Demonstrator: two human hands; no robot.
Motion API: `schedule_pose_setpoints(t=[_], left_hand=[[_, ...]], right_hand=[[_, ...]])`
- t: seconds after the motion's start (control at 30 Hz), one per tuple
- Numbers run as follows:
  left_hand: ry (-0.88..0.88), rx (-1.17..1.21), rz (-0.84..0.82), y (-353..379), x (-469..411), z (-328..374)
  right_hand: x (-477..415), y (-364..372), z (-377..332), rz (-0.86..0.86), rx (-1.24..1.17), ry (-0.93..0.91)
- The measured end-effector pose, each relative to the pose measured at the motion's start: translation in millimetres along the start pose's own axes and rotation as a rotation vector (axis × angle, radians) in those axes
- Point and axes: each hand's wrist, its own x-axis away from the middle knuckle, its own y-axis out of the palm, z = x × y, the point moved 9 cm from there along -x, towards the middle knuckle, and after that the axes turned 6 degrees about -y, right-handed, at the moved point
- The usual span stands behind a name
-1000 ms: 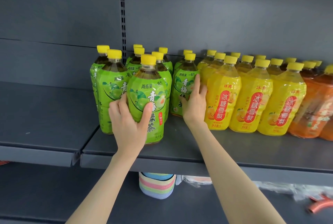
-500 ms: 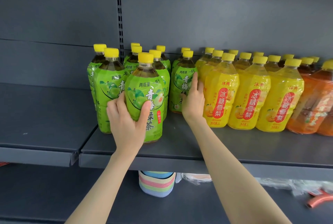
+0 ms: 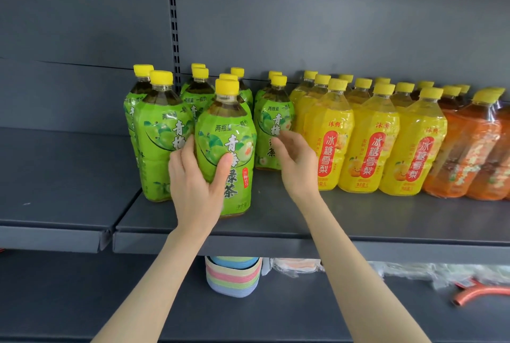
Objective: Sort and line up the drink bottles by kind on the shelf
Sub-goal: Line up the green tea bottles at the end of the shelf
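Several green-label tea bottles with yellow caps stand at the left of the dark shelf (image 3: 345,221). My left hand (image 3: 197,185) is wrapped around the frontmost green bottle (image 3: 226,146), which stands upright nearest the shelf's front edge. My right hand (image 3: 296,162) hovers with fingers apart just in front of another green bottle (image 3: 273,119), not gripping it. Rows of yellow-label pear drink bottles (image 3: 372,138) stand to its right, then orange-label bottles (image 3: 469,149) at the far right.
A bare shelf section (image 3: 60,177) lies to the left, slightly lower. Below the shelf sit a stack of striped pastel bowls (image 3: 233,276), plastic-wrapped goods (image 3: 414,271) and an orange tool (image 3: 480,291). An upright slotted post (image 3: 173,33) runs behind the bottles.
My right hand has come away from the green bottle by the yellow row, and its fingers have spread. My left hand still holds the front green bottle.
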Motion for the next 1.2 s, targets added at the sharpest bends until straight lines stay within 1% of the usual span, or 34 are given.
schedule_pose_setpoints(t=[0.13, 0.2, 0.3, 0.37, 0.43, 0.5, 0.57, 0.67, 0.73, 0.83, 0.9, 1.03, 1.2], left_hand=[[-0.011, 0.205, -0.114, 26.0, 10.0, 14.0], [-0.017, 0.261, -0.151, 40.6, 14.7, 21.3], [-0.104, 0.334, -0.261, 65.1, 17.6, 26.5], [-0.171, 0.415, -0.382, 81.1, 19.4, 28.2], [-0.208, 0.469, -0.489, 93.1, 19.9, 29.7], [-0.262, 0.460, -0.566, 103.4, 20.4, 26.0], [-0.350, 0.432, -0.617, 111.9, 22.9, 19.6], [-0.436, 0.435, -0.664, 118.9, 26.3, 18.7], [-0.490, 0.467, -0.693, 123.1, 26.2, 20.6], [-0.599, 0.500, -0.677, 128.7, 20.3, 15.7], [-0.646, 0.475, -0.676, 131.8, 18.1, 13.3], [-0.625, 0.451, -0.688, 134.9, 18.5, 15.0], [-0.598, 0.418, -0.702, 138.8, 17.3, 13.1]], right_hand=[[23.8, -3.1, -3.7, -0.206, -0.325, 0.065], [28.9, -6.8, -2.5, -0.287, -0.368, 0.068], [31.0, -15.2, 8.6, -0.333, -0.221, 0.045], [30.9, -22.3, 18.6, -0.274, -0.168, 0.059], [28.6, -31.2, 24.7, -0.178, -0.136, 0.052], [26.2, -38.8, 24.8, -0.101, -0.056, 0.026], [24.3, -41.2, 23.3, -0.086, 0.063, 0.004], [23.8, -38.0, 22.9, -0.140, 0.236, -0.034], [22.7, -39.2, 23.7, -0.132, 0.318, -0.036], [18.3, -38.5, 23.0, -0.112, 0.388, -0.015], [15.5, -36.2, 23.9, -0.110, 0.395, 0.001], [10.3, -34.1, 27.9, -0.102, 0.389, 0.013], [6.9, -30.9, 27.8, -0.123, 0.519, -0.039]])
